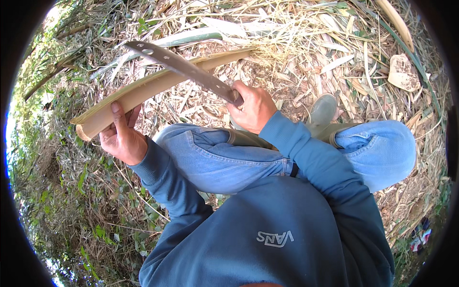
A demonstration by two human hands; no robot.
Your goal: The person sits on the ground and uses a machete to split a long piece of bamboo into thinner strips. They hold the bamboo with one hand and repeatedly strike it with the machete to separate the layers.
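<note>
My left hand (125, 136) grips the near end of a long split bamboo piece (143, 93), its thumb on the pale inner face and its fingers behind. The bamboo slants up and away to the right, its far end over the litter. In my right hand (253, 106) is a machete (184, 68), held by its handle, which the fingers mostly hide. The dark blade, spotted with light patches, points to the far left and crosses over the bamboo near its middle. Whether the blade touches the bamboo I cannot tell.
Dry bamboo strips and shavings (330, 48) cover the ground ahead. A cut wood block (404, 72) lies at the far right, near a long pale strip (397, 21). My bent legs in jeans (224, 162) and a rubber boot (323, 110) lie close below my hands. Undergrowth (71, 191) fills the left.
</note>
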